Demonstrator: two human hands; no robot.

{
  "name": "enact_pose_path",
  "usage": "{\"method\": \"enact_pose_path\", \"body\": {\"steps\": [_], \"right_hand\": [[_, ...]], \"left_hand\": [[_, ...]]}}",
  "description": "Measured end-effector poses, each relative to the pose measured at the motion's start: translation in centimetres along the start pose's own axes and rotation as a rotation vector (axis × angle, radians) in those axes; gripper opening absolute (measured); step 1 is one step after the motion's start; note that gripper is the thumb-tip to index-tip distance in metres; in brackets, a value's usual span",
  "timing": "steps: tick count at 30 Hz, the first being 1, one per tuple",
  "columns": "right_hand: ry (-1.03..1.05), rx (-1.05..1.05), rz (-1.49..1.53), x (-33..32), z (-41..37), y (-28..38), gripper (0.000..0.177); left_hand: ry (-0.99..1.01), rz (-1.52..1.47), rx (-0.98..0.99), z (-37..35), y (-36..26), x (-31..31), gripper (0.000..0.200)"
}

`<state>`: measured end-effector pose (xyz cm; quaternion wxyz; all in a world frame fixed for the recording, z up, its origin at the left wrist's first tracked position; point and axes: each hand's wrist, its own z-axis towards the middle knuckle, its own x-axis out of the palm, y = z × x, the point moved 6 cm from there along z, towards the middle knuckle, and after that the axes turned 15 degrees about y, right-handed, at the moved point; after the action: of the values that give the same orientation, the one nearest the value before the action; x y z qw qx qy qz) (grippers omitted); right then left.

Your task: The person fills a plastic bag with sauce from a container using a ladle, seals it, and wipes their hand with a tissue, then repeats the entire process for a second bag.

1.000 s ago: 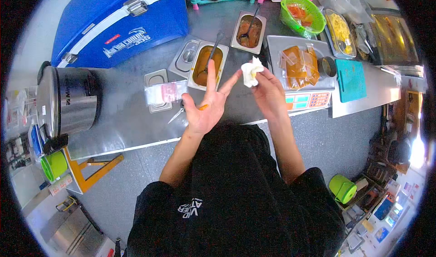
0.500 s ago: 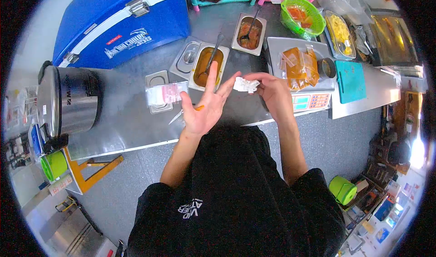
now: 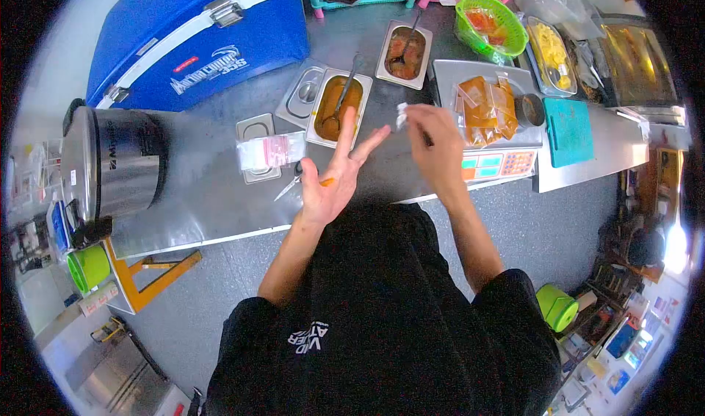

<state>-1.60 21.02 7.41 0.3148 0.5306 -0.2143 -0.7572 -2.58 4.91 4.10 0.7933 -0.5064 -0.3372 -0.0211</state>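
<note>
Over a grey metal counter (image 3: 213, 207), the bare left hand (image 3: 332, 188) is open, palm up, fingers spread, beside pointed metal scissors (image 3: 287, 188) — the bare right hand (image 3: 437, 148) grips a small, crumpled white tissue (image 3: 402, 116) in its fingertips, near the left fingers. Beyond them sit a rectangular steel pan (image 3: 318, 105) of orange-brown sauce and a grey digital scale (image 3: 448, 74) bearing clear bags — farther off, a blue hard-sided cooler (image 3: 257, 49)

The metal desk (image 3: 213, 203) supports a blue cooler (image 3: 198, 41), a steel pot (image 3: 121, 163), a digital scale (image 3: 499, 163), and two food pans, one (image 3: 339, 111) near the small bags (image 3: 272, 152), the other (image 3: 404, 55) near the scale.
</note>
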Motion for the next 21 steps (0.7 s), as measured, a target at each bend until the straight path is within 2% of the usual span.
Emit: {"method": "enact_pose_path", "body": {"steps": [2, 6, 9, 10, 13, 17, 19, 21], "right_hand": [[-0.057, 0.023, 0.047, -1.0, 0.7, 0.7, 0.02], [0.022, -0.376, 0.044, 0.5, 0.2, 4.9, 0.02], [-0.015, -0.369, -0.013, 2.0, 0.4, 3.8, 0.019], [-0.039, -0.351, -0.033, 1.8, 0.7, 2.8, 0.013], [-0.028, 0.161, 0.329, 2.0, 1.0, -1.4, 0.009], [0.07, 0.55, 1.46, 4.6, 0.0, -2.5, 0.017], [0.113, 0.606, 1.697, 6.0, -1.2, -2.8, 0.016], [0.156, 0.629, 1.929, 6.5, -2.3, -2.3, 0.017]], "left_hand": [[0.016, -0.048, 0.003, -0.1, -0.1, 0.0, 0.118], [-0.013, -0.293, 0.036, 0.0, 0.6, 0.3, 0.124], [-0.028, -0.547, 0.037, -0.3, 1.2, 0.2, 0.128], [-0.041, -0.636, 0.034, -0.5, 1.2, 0.3, 0.13], [-0.055, -0.538, -0.004, -0.4, -0.5, 1.6, 0.132], [-0.104, -0.332, -0.056, -0.1, -0.6, 0.8, 0.136], [-0.066, -0.168, -0.055, 0.2, 0.0, 0.1, 0.133], [-0.023, 0.387, -0.087, 0.1, -0.4, -0.8, 0.121]]}}
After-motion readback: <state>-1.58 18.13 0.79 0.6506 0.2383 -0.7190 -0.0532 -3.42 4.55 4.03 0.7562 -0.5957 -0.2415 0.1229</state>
